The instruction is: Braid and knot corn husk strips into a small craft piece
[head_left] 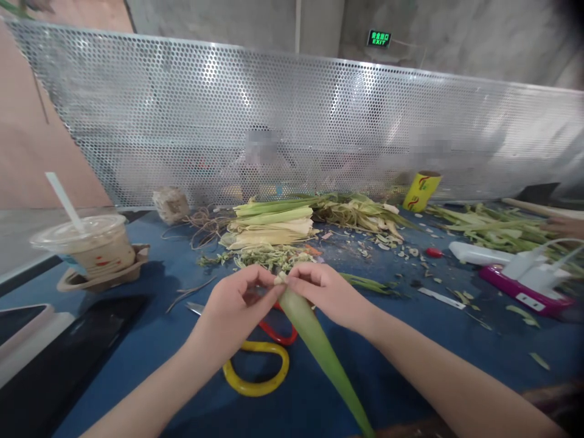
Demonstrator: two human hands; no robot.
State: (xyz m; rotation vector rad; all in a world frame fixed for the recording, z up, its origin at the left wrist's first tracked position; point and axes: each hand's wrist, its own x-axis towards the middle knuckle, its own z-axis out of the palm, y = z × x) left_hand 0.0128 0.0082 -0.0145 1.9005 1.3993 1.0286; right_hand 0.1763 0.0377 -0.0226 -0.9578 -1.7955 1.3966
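Observation:
A long green corn husk (pixel 323 350) runs from my fingertips down toward the table's front edge, tapering to a point. My left hand (pixel 228 307) pinches its pale, bunched upper end between thumb and forefinger. Gripping the same end from the other side is my right hand (pixel 335 298), its thumb and finger close to the left ones. Scissors with one yellow handle loop (pixel 255 389) and one red loop (pixel 283 339) lie under my hands; their blade tip shows left of my left wrist. Beyond my hands is a stack of flattened corn husks (pixel 274 222) with dried greenish scraps (pixel 269 257) before it.
Left are an iced drink cup (pixel 103 246) in a cardboard holder (pixel 91 280) and a dark flat object (pixel 68 365). Twine (pixel 205 222), a yellow can (pixel 422 191) and a perforated metal screen (pixel 292 121) stand behind. A purple power strip (pixel 520 292) and another person's hand (pixel 566 226) are right.

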